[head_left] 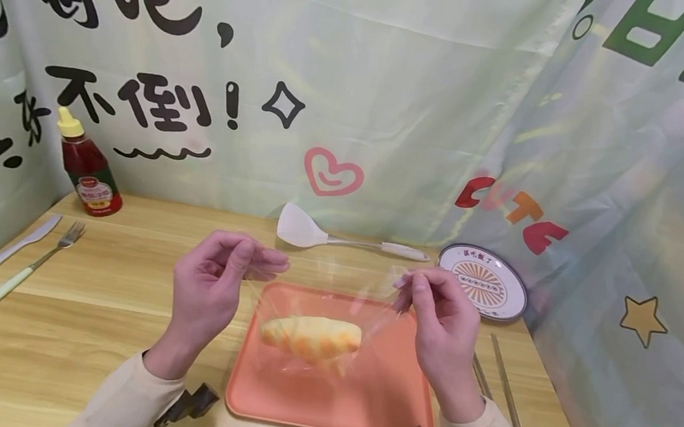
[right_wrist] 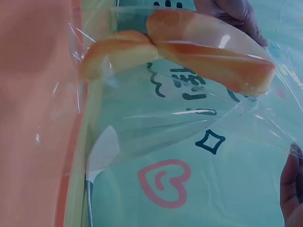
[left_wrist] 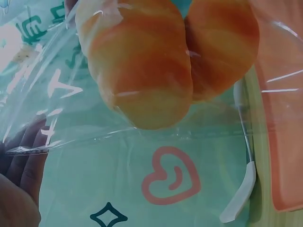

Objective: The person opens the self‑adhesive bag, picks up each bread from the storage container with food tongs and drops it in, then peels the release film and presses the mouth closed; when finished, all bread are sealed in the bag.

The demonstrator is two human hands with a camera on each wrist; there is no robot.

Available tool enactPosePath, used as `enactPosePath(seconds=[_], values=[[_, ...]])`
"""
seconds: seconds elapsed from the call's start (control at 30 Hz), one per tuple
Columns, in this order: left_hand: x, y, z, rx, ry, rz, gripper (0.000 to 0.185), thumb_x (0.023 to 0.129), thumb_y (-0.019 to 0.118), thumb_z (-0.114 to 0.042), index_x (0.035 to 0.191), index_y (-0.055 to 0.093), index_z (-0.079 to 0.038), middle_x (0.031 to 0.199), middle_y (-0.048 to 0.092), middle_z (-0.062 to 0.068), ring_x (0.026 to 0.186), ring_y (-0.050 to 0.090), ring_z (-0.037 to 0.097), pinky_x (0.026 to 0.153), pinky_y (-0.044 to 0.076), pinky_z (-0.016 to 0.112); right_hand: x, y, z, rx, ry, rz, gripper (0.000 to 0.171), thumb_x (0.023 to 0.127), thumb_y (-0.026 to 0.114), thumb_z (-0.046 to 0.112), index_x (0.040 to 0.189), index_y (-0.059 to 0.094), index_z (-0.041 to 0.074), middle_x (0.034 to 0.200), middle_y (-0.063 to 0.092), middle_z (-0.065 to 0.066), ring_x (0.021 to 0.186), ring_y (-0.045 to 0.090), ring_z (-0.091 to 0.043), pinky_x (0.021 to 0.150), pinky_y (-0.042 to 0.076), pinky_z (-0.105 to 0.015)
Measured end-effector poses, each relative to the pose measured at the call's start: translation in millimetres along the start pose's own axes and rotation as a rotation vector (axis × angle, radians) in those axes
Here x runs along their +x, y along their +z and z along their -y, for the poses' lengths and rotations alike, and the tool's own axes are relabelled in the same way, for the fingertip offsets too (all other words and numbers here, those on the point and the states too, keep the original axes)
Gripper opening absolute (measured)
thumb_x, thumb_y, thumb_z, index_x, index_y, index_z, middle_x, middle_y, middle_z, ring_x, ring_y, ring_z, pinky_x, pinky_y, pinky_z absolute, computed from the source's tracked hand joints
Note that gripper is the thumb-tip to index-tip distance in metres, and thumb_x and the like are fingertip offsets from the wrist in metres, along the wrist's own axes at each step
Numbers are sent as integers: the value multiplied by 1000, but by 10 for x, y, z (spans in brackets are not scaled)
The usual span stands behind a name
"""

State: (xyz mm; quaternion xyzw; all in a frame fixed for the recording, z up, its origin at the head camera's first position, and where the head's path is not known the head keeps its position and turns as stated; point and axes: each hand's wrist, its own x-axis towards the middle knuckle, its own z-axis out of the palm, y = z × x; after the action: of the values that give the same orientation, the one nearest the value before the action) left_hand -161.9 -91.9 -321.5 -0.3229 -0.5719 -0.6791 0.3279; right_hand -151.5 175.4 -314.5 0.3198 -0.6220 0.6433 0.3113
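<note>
A golden-brown bread roll (head_left: 312,335) lies inside a clear plastic bag (head_left: 334,289) held up over a coral tray (head_left: 388,399). The left wrist view shows two rounded lobes of the bread (left_wrist: 142,71), and the right wrist view shows its length (right_wrist: 208,52). My left hand (head_left: 218,284) pinches the bag's upper left edge between thumb and fingers. On the opposite side, my right hand (head_left: 442,328) grips the upper right edge. The film stretches between both hands, and the bread hangs low in it.
Behind the tray lies a white spatula (head_left: 309,231). An oval plate (head_left: 481,284) leans at the back right, with metal chopsticks (head_left: 508,384) nearer. On the left are a sauce bottle (head_left: 92,173), a knife (head_left: 12,252) and a fork (head_left: 29,271). Printed cloth (head_left: 391,107) walls the table.
</note>
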Motion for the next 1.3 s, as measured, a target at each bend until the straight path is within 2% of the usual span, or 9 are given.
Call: enactPosePath(seconds=[0.2, 0.4, 0.57, 0.73, 1.03, 1.13, 1.3], values=[[-4, -6, 2, -32, -22, 17, 10, 96, 48, 15, 93, 58, 15, 81, 70, 24, 71, 73, 23, 59, 59, 35, -4, -9, 10, 40, 12, -6, 8, 97, 44, -15, 92, 49, -19, 78, 58, -17, 62, 58, -19, 55, 52, -24], [10, -46, 39, -144, -3, 74, 10, 97, 49, 14, 95, 57, 19, 82, 70, 26, 71, 73, 27, 54, 58, 38, -7, -42, 6, 46, 12, -2, 10, 97, 44, -15, 90, 50, -19, 78, 59, -15, 61, 59, -17, 55, 52, -24], [27, -77, 62, -238, 22, 149, 12, 98, 50, 11, 96, 53, 22, 85, 70, 27, 74, 73, 30, 52, 58, 41, 1, -89, -25, 86, -13, 19, 12, 94, 43, -20, 98, 55, -23, 76, 60, -17, 58, 59, -18, 52, 53, -24], [39, -95, 63, -238, 27, 166, 14, 97, 52, 9, 97, 55, 23, 86, 71, 25, 74, 73, 28, 53, 58, 40, -1, -133, -35, 104, -20, 18, 20, 92, 44, -23, 108, 56, -22, 75, 60, -16, 57, 59, -17, 52, 52, -24], [47, -140, 87, -293, 51, 251, 24, 97, 48, 15, 118, 57, 17, 89, 70, 28, 77, 73, 31, 56, 58, 43, -15, -199, -7, 173, -7, 47, 26, 90, 44, -25, 110, 60, -19, 77, 60, -15, 59, 61, -19, 51, 53, -25], [42, -151, 81, -324, 45, 280, 26, 97, 46, 15, 119, 60, 13, 91, 70, 28, 79, 72, 32, 58, 59, 43, -17, -211, -10, 206, -2, 48, 25, 90, 44, -26, 107, 62, -19, 79, 62, -15, 61, 62, -19, 52, 53, -25], [46, -156, 72, -402, 49, 352, 28, 98, 39, 17, 115, 61, 14, 99, 69, 28, 86, 72, 35, 65, 59, 45, -13, -233, -12, 255, 9, 43, 24, 92, 42, -25, 104, 62, -19, 84, 65, -15, 63, 63, -19, 57, 55, -25]])
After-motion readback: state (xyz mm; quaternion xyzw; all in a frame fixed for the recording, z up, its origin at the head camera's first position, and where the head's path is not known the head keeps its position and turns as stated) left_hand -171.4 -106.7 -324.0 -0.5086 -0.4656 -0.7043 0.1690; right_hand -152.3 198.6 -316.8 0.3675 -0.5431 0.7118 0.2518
